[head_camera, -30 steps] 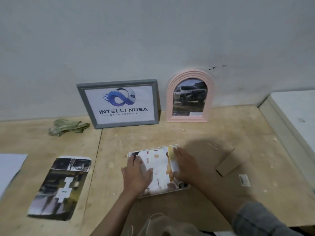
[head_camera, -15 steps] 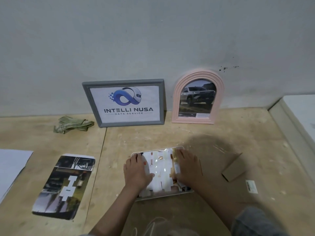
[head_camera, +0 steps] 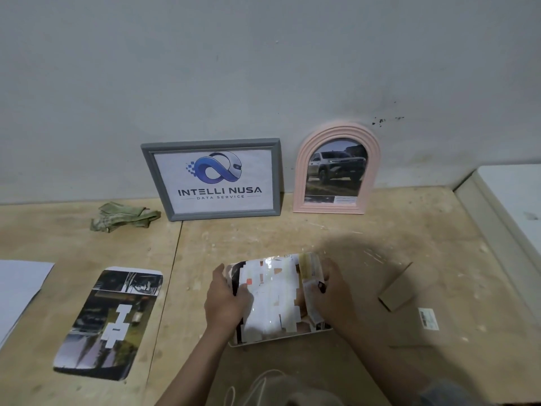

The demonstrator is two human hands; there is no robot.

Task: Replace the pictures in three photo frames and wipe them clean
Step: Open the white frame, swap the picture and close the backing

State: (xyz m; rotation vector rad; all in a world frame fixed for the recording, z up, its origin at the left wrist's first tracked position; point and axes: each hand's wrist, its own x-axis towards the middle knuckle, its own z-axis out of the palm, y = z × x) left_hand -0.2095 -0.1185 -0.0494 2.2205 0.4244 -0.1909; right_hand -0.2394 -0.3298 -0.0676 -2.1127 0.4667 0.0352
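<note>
Our left hand (head_camera: 225, 300) lies with its fingers close together and curled over the left edge of the white-rimmed rectangular photo frame (head_camera: 278, 338), the thumb laid on the glossy picture (head_camera: 272, 300) inside it. Our right hand (head_camera: 333, 291) clasps the right edge, fingers bent and closed round the rim, one fingertip (head_camera: 320, 287) pressing down on the picture's pale strip. Both hands touch the frame; it lies flat between them on the pale wooden table (head_camera: 263, 235), its glossy face catching a glare.

Left of our left fingers, apart from them, a loose dark printed photo with rounded corners (head_camera: 109, 322) lies flat, and beyond that a white paper sheet (head_camera: 17, 288) at the table's edge. Right of our right fingers sit a small brown cardboard piece (head_camera: 396, 294) and, just past it, a small white label (head_camera: 428, 317).

Farther ahead of the fingers, against the grey wall (head_camera: 263, 68), a grey rectangular frame with a logo print (head_camera: 215, 178) stands leaning, with a pink arched frame showing a car photo (head_camera: 336, 169) just beside it to the right. A crumpled greenish cloth (head_camera: 123, 215) lies left of the grey frame.
</note>
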